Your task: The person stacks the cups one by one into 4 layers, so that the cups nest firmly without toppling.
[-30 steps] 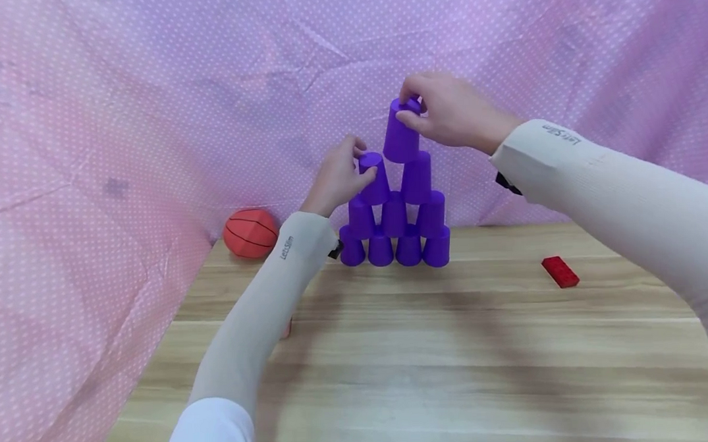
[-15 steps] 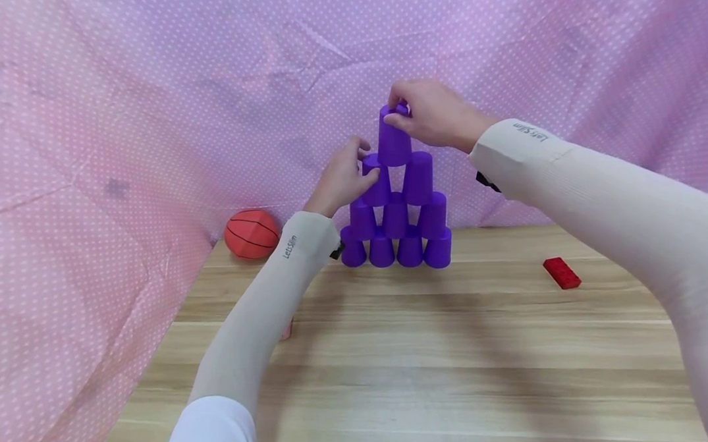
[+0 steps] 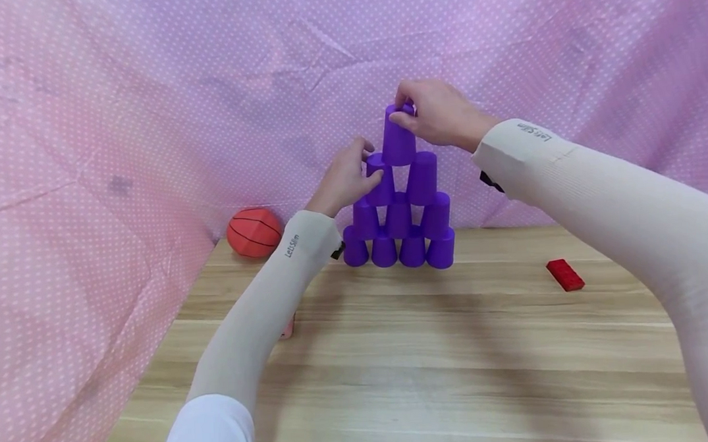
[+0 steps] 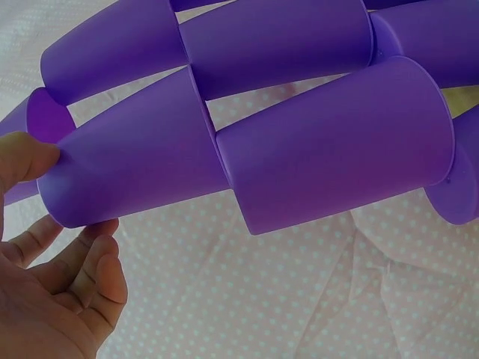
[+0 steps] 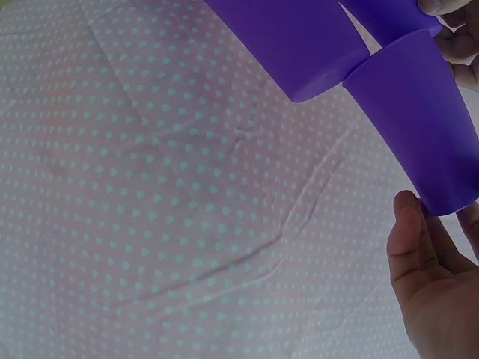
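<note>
A pyramid of upside-down purple cups stands at the back of the wooden table. My right hand pinches the closed end of the top cup, which sits over the two cups below it. My left hand holds the left cup of that pair, thumb and fingers curled around it. In the left wrist view my thumb presses that cup's narrow end, with the fingers beneath it. The right wrist view shows my right thumb beside the top cup.
A small orange basketball lies at the table's back left. A red brick lies on the right. A small pink object peeks out behind my left forearm. Pink dotted cloth hangs behind and along the left side.
My right hand has brought the top cup slightly down and left, from tilted above the right cup to centred on the pair. My left hand has stayed on its cup.
</note>
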Available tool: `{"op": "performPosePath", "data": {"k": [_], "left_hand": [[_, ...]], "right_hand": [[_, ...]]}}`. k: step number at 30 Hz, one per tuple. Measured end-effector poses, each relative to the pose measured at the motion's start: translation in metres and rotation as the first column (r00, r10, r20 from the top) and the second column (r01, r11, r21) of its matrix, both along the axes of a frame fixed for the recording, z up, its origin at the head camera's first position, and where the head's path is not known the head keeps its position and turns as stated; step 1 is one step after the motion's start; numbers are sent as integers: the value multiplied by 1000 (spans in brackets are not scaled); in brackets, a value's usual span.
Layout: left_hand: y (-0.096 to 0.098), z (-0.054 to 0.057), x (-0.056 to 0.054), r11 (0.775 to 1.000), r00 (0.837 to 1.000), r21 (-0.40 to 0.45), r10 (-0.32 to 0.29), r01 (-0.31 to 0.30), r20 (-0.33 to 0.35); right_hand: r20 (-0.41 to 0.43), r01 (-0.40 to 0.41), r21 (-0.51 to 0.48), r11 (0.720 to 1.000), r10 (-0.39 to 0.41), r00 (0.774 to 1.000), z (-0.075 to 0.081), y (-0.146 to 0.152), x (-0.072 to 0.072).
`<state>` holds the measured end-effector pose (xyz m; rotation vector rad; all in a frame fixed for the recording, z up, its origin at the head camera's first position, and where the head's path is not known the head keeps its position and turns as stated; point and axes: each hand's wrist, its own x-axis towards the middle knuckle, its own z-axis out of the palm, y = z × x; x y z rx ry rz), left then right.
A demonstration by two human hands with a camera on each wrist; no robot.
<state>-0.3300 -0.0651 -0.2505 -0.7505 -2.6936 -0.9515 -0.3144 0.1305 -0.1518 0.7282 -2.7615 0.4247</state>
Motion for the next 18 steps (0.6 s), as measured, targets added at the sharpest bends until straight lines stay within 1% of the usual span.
{"op": "performPosePath", "data": {"k": [4,6,8,10,13,14,16,18], "left_hand": [[-2,-4,-1,1000,1000,0,-3,3,3],[-4,-6,-1,1000,1000,-10,9,-9,-5],[-7,-8,1,999,999,-34,39,-39,-18],[-9,-9,4,994,996,-76,81,-84,-47],[-13,-12,14,972,987,-175,145,-155,-73],[-15,-14,18,964,985,-204,156,-168,-73],[-17,-19,27,948,984,-264,168,-179,-62],[-21,-26,38,932,984,-314,172,-179,-51]], "right_hand": [[1,-2,-4,1000,2,1000,-3,1,-1],[3,17,-16,1000,-17,1000,-3,1,-1],[-3,43,-40,998,-43,999,-2,3,1],[3,78,-67,995,-78,997,-1,6,5],[-4,104,-91,990,-105,994,0,17,13],[-1,110,-88,990,-111,994,-1,21,16],[-5,115,-68,991,-116,993,-4,32,22],[-24,122,-18,992,-122,992,-12,42,29]]}}
